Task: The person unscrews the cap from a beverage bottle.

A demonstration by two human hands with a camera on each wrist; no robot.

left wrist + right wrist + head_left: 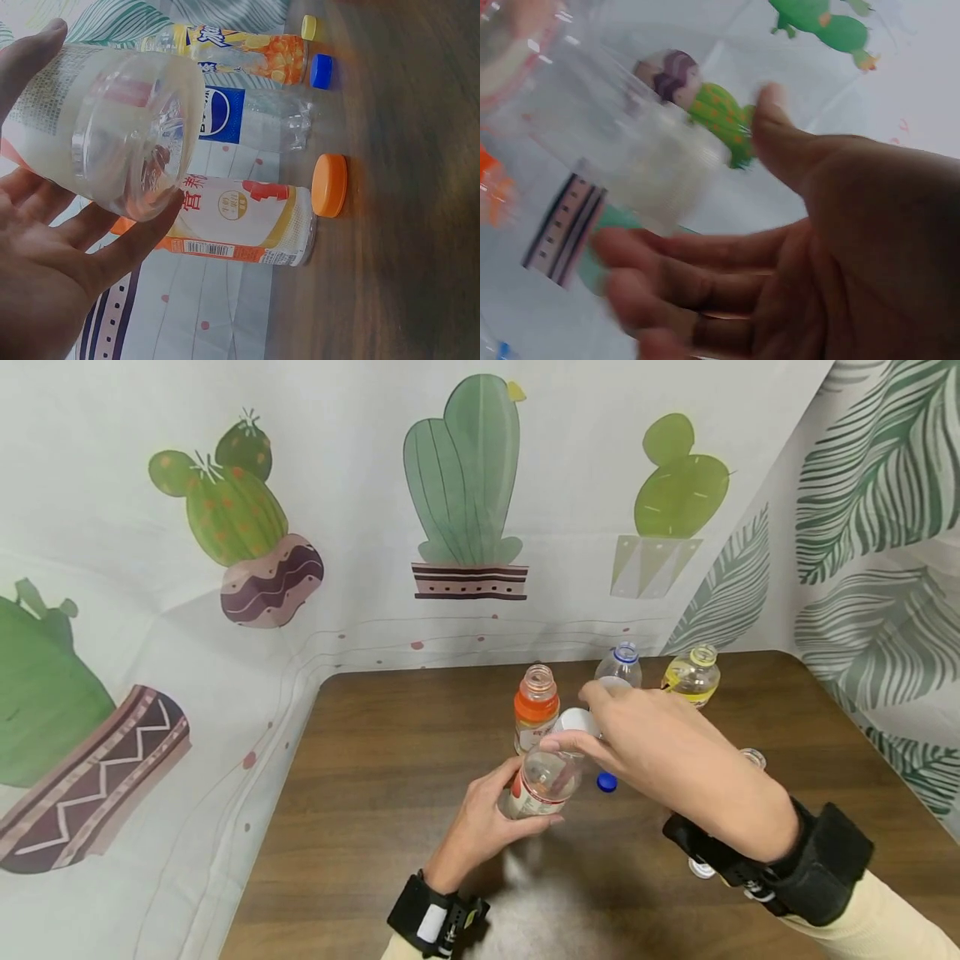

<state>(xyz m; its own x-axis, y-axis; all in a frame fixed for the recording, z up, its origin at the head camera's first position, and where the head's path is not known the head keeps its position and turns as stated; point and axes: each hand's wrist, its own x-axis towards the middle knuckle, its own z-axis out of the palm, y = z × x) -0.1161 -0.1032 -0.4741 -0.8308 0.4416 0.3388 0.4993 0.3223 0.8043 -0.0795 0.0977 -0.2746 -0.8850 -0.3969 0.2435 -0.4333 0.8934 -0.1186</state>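
Observation:
My left hand (483, 814) grips a clear plastic bottle (551, 774) with a red and white label, tilted and held above the table. A white cap (576, 722) sits at the bottle's upper end. Around that cap is my right hand (660, 743), thumb on the near side. In the right wrist view the right hand (780, 255) has its thumb and fingers spread apart, with a gap to the blurred whitish cap (667, 176). The left wrist view shows the bottle's base (161, 135) between the left thumb and fingers.
Behind stand an uncapped orange-necked bottle (537, 706), a blue-ringed bottle (619, 670) and a yellow-labelled bottle (693, 677). A blue cap (607, 782), a white cap (702, 868), an orange cap (330, 186) and a yellow cap (309, 28) lie on the wooden table (360, 793).

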